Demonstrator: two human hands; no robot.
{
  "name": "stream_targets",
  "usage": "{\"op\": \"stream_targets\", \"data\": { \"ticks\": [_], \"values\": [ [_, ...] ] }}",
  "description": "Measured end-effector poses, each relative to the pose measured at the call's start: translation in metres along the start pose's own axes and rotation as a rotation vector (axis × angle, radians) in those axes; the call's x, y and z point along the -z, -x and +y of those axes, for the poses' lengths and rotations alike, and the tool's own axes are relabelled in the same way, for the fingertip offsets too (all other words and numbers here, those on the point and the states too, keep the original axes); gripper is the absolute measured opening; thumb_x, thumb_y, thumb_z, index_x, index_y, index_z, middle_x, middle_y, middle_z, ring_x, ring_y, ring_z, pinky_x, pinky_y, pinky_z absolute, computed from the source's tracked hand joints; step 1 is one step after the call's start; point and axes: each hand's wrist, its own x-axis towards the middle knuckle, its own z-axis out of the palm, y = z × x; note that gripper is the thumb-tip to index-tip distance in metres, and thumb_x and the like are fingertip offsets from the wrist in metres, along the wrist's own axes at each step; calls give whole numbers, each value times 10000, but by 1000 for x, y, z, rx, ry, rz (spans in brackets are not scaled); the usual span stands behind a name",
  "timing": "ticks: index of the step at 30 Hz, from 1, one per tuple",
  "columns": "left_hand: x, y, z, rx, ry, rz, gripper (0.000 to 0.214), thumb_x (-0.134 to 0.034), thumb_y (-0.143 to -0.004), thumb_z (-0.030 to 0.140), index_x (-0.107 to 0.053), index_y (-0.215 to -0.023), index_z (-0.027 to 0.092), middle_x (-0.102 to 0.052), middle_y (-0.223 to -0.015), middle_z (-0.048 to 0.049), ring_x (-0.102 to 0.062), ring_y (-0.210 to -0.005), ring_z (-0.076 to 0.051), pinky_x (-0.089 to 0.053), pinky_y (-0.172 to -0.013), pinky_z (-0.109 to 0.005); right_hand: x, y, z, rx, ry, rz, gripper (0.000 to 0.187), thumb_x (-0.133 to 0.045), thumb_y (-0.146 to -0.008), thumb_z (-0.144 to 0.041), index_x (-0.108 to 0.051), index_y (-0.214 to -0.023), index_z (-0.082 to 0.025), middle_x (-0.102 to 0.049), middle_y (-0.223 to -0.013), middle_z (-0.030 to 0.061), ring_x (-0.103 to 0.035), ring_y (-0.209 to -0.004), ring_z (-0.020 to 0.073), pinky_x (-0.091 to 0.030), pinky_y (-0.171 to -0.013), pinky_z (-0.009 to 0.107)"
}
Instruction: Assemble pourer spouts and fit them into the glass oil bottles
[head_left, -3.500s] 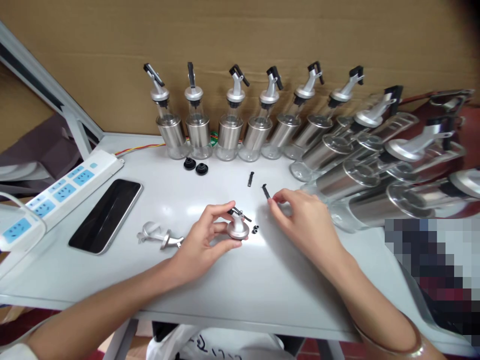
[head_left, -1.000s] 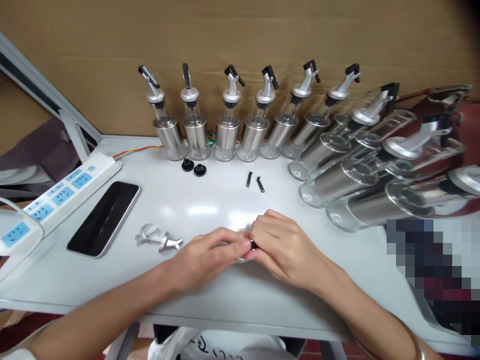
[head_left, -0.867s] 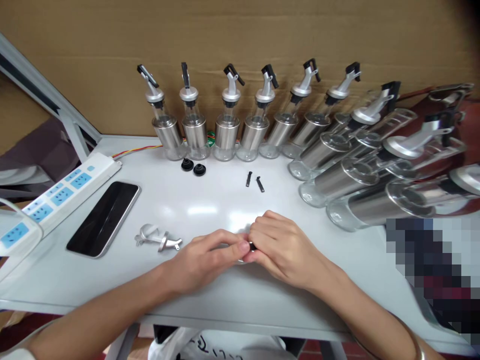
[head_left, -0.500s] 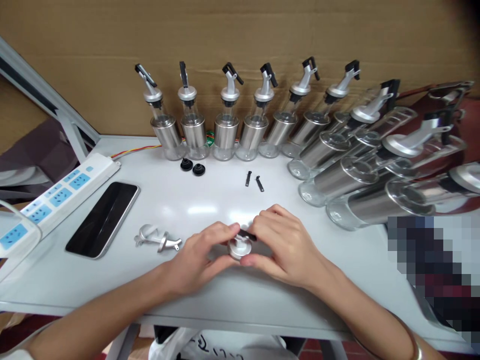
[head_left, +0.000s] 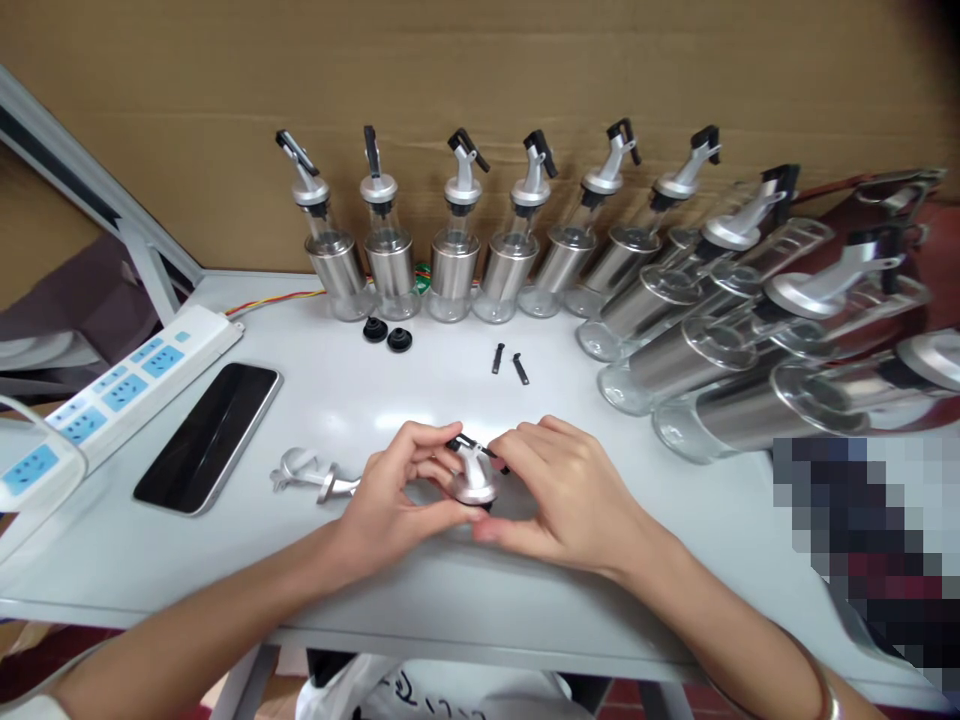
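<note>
Between my hands, above the front part of the table, is a silver bottle pourer spout with a black lever on top and a black base. My left hand is closed on its left side, thumb low and fingers near the lever. My right hand pinches it from the right, fingertips by the lever and thumb at the base. Left of my left hand lie loose silver spout parts, partly covered by that hand. Farther back are two black stoppers and two small black levers.
Several glass-and-steel bottles with pourers line the back and right side. A phone and a white power strip lie at the left. A cardboard wall stands behind. The table's front edge runs below my forearms.
The pourer has been tipped upright, so its spout, lever and black base now show. My left fingers have shifted up toward the lever. The things on the table have stayed put.
</note>
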Motion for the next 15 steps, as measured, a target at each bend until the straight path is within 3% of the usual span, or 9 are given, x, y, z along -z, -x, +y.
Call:
{"op": "stream_targets", "data": {
  "ticks": [3,7,12,15],
  "values": [
    [0,-3,2,58,77,64,563,-905,-546,176,-535,-971,181,-662,-738,31,-665,-625,-111,-567,-612,-195,-1,1,0,4,13,17,675,-306,-886,-743,-587,-750,-144,-613,-611,39,-518,-537,164,-311,-584,292],
    [2,-7,2,68,158,136,543,-903,-530,146,-515,-909,180,-646,-709,45,-630,-569,-82,-549,-581,-171,-3,1,-2,27,63,60,529,-361,-976,-563,-591,-744,-148,-611,-621,32,-496,-541,152,-319,-587,284],
    [2,-8,3,42,201,73,460,-772,-705,84,-546,-1087,208,-660,-804,45,-680,-645,-72,-562,-625,-146,-1,0,-1,31,35,92,491,-347,-1004,-494,-596,-779,-136,-575,-586,17,-461,-508,139,-322,-562,272],
    [2,-9,5,-3,141,-16,218,-629,-847,108,-599,-1040,204,-689,-853,22,-709,-685,-82,-575,-661,-160,1,0,1,16,-27,100,465,-384,-981,-520,-586,-814,-136,-581,-607,19,-484,-522,140,-340,-569,267]
  ]
}}
